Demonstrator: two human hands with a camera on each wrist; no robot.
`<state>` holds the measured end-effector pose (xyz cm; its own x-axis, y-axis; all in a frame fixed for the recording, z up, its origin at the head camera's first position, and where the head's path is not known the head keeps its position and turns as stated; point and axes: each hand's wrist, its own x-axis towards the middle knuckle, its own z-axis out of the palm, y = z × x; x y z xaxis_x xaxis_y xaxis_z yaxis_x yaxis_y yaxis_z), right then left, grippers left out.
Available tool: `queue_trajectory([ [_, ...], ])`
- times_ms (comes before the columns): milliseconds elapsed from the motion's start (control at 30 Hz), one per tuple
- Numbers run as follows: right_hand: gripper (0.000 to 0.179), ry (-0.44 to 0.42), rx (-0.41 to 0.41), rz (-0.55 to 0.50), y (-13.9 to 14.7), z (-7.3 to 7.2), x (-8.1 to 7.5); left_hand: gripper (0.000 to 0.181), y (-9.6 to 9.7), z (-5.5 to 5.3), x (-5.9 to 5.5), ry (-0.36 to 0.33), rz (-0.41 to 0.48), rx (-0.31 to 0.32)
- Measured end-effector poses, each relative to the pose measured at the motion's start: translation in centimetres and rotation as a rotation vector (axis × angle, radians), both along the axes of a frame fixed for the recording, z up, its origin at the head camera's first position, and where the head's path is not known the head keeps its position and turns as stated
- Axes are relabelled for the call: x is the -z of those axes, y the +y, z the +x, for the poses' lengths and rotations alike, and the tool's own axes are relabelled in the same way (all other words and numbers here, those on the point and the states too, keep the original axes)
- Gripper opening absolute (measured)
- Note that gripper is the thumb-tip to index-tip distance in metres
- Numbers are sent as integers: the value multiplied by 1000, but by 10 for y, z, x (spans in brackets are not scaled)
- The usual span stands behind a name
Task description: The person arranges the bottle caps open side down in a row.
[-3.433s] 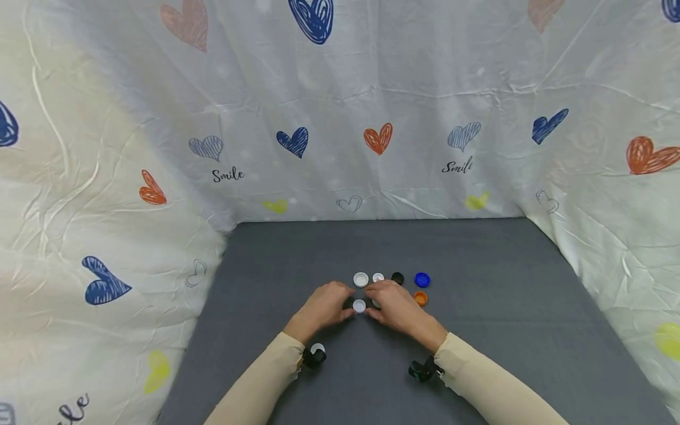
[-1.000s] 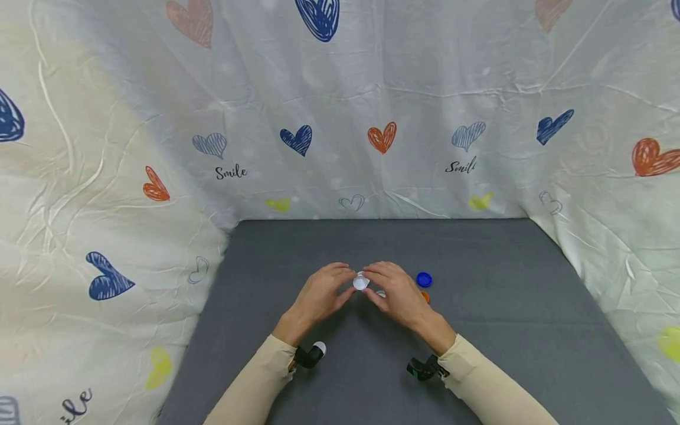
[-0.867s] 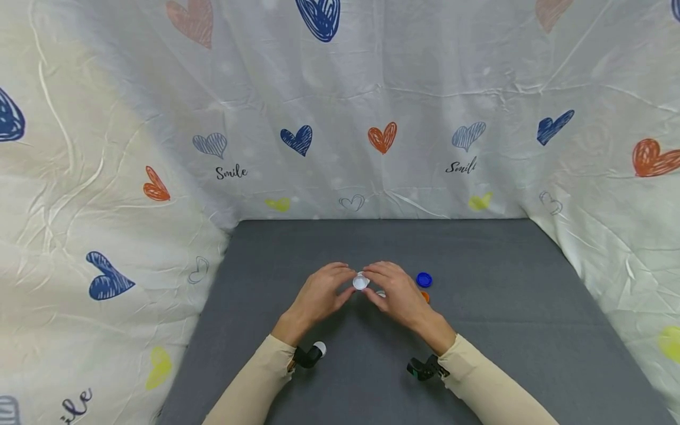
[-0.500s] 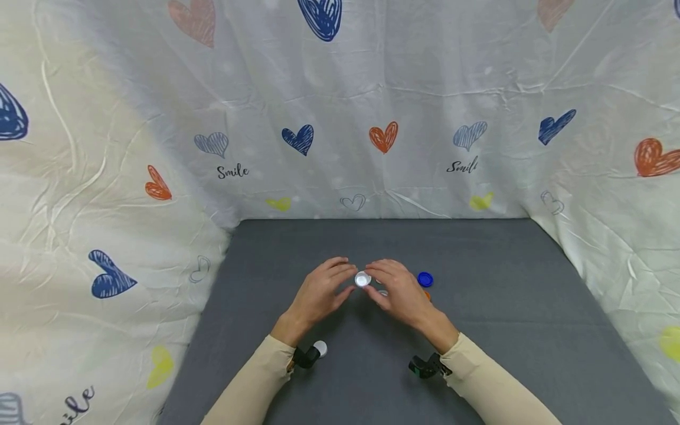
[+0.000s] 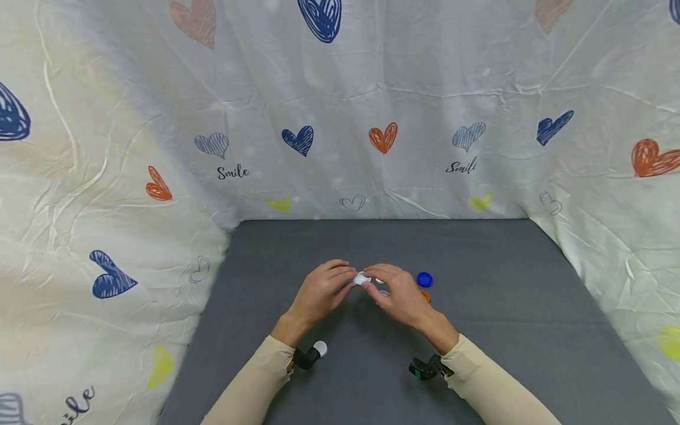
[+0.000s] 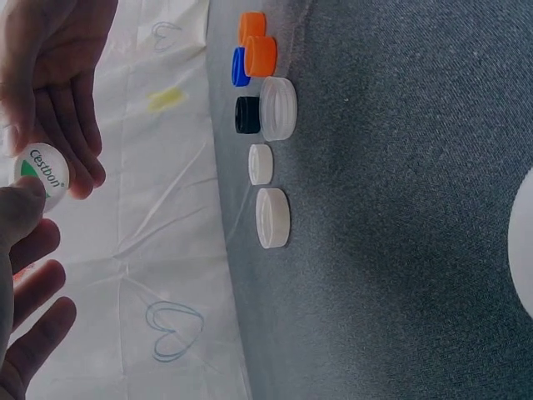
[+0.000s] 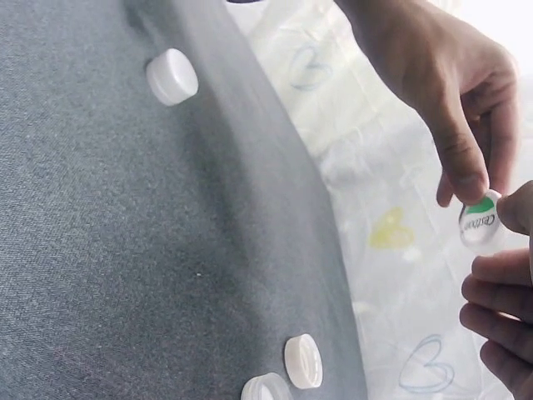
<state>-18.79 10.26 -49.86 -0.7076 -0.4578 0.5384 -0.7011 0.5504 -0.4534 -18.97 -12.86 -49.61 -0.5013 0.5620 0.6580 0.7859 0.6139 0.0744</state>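
Observation:
Both hands meet over the middle of the dark table and hold one white bottle cap (image 5: 362, 278) between their fingertips. Green and dark "Cestbon" print shows on the top of the bottle cap (image 6: 43, 173) in the left wrist view. My left hand (image 5: 319, 292) pinches it, the thumb lying over the printed top. From the other side, my right hand (image 5: 399, 295) grips its edge, thumb tip at the rim and fingers behind. In the right wrist view the cap (image 7: 480, 223) is raised above the table, with the right fingers (image 7: 504, 292) beside it.
Loose caps lie beyond the hands: white (image 6: 273, 218), small white (image 6: 261, 164), clear (image 6: 279, 108), black (image 6: 247, 115), blue (image 5: 424, 279) and orange (image 6: 261, 57). Another white cap (image 5: 320, 348) lies near the left wrist camera. A heart-printed cloth (image 5: 340, 118) hangs behind the table.
Earlier, a white cap lay on the table between the hands; both hands have since moved up and away with a cap held. Over the last half second, this cap has tilted from face-on.

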Motion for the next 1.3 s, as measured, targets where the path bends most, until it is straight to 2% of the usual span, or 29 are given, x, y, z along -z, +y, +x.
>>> queue_trajectory([
  [167,28,42,4,-15,3,-2,-1,21,-1,1,1,-45,28,-16],
  [467,40,206,-66,39,6,-7,0,17,-2,2,1,-222,108,-81],
  [533,43,245,-78,40,5,-7,1,17,-1,2,1,-261,132,-80],
  [767,46,313,-118,43,3,-8,0,15,-1,4,-1,-543,259,-10],
  [867,43,329,-123,52,2,-7,-1,15,-1,5,-1,-622,281,4],
  [967,40,339,-120,58,2,-7,-1,16,-1,5,-2,-648,290,19],
  [1033,38,339,-113,57,2,-7,-1,18,-1,4,-2,-638,280,27],
  [1300,35,269,-75,43,7,-5,4,32,0,4,-2,-502,196,14],
])
